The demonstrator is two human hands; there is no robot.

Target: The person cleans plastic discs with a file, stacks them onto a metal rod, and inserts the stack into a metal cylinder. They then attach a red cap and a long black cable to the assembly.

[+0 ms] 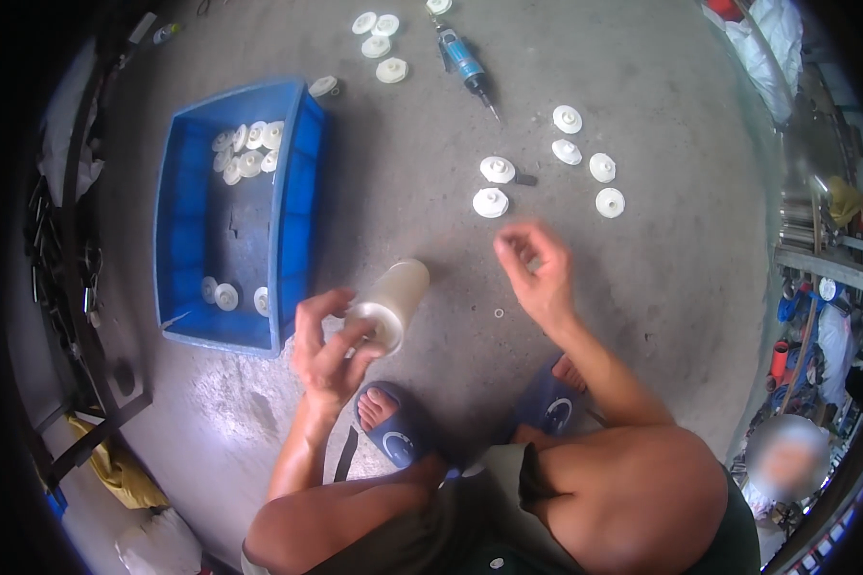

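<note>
A pale cream cylinder (405,287) is tilted in front of me, its white rimmed end turned toward me. At that end my left hand (328,353) has its fingers bent around the rim, with fingertips at the opening. I cannot tell whether the cylinder touches the floor. My right hand (539,270) hovers to the right of it, thumb and fingers curled together; anything between them is too small to make out. Just beyond this hand lie a white round disc-shaped part (490,202) and another white disc (497,170) beside a small dark piece (525,179).
A blue crate (297,216) with several white discs stands at left. More white discs (567,119) lie on the floor at right and far ahead. A blue power driver (462,63) lies beyond. A small ring (499,312) lies near my slippers (400,433). Cluttered shelving (828,272) lines the right.
</note>
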